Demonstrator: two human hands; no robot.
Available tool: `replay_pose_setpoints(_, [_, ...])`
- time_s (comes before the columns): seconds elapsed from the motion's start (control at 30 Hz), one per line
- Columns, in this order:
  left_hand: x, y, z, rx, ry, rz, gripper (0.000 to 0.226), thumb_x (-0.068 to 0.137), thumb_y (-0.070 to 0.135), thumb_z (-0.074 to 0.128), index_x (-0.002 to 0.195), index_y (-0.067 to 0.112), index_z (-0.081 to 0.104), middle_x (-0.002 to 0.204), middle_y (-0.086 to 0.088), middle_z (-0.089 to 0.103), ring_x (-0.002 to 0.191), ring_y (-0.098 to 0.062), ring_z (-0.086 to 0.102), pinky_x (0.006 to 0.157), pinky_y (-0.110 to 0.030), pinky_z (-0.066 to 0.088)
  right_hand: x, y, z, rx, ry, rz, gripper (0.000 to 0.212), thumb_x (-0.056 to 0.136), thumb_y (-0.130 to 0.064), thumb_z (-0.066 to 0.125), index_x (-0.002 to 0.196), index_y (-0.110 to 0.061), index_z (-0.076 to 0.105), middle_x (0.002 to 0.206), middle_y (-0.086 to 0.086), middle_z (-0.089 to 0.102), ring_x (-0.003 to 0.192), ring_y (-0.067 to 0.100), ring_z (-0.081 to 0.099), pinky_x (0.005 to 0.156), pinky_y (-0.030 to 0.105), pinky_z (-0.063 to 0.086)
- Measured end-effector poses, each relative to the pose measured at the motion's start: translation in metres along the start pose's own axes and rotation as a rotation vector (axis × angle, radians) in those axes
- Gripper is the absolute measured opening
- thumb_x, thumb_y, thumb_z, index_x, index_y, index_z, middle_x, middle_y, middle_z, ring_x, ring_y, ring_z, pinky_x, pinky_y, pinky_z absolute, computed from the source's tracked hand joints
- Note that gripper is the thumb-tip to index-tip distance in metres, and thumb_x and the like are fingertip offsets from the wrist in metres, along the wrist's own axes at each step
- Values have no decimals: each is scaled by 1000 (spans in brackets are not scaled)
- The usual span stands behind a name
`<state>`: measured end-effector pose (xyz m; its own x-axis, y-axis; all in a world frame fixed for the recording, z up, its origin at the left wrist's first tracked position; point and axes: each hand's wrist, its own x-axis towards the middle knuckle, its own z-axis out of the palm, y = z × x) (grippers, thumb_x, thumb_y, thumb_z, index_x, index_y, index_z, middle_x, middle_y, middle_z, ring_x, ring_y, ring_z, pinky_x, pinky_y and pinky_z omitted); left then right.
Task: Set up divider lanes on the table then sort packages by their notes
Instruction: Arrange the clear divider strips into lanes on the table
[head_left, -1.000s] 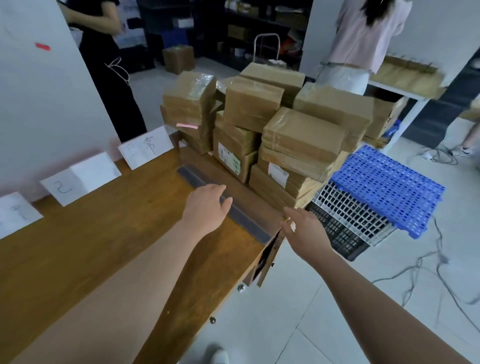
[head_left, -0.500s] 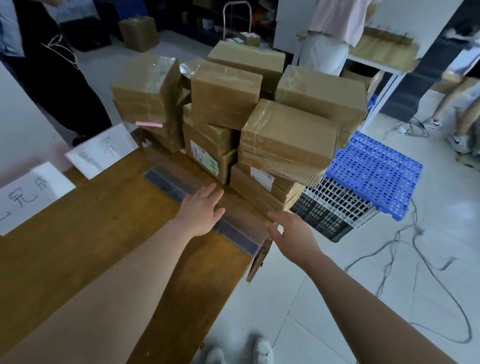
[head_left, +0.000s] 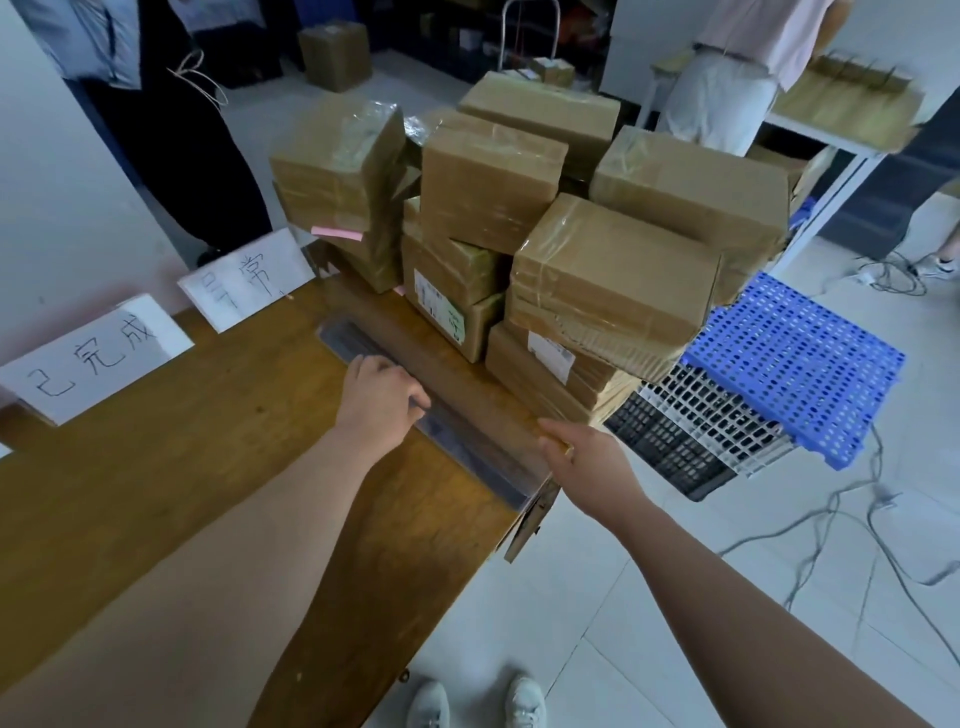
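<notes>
A clear plastic divider with a dark base strip lies across the wooden table, just in front of a tall pile of taped brown packages. My left hand grips the divider near its middle, fingers curled over its edge. At the table's edge, my right hand holds the divider's near end between thumb and fingers. A pink note sticks out of the left stack. Two handwritten paper signs lean against the wall at the table's far side.
A blue perforated pallet and black and white crates sit on the floor right of the table, with cables trailing past. Two people stand behind the packages, one at the left and one at a second table. My shoes are below.
My left hand's fingers went from lying flat on the divider to curling over it. My right hand stayed at the divider's near end. The view shifted closer and downward.
</notes>
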<state>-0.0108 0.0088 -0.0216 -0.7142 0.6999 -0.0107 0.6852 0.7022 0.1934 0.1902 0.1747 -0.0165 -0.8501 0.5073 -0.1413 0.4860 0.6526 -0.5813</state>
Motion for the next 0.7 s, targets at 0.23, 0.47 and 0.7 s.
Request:
replay_pose_setpoints(0.23, [-1,2,-22,-34,-129,3,18,94,24,63,107,23,74,111,3,72,105,-15,64,108,-34,40,9,-5,-4,45,-6,17,38,100,-28,47,135,-20,55,137,-3,57,124,17,54,104,31,43])
replay_pose_setpoints(0.47, [-17,-12,-47,35,-184,-55,15,93,22,64,105,23,73,109,3,70,98,-13,63,92,-31,51,20,-8,-4,64,7,-6,35,99,-23,47,130,-17,61,131,-2,62,120,17,57,96,24,40])
replay_pose_setpoints(0.7, [-32,-37,-51,70,-202,-221,11,91,21,66,101,22,72,103,1,69,91,-14,63,82,-30,52,24,-11,7,28,-21,-15,35,98,-25,48,130,-17,61,132,0,61,120,18,57,101,30,43])
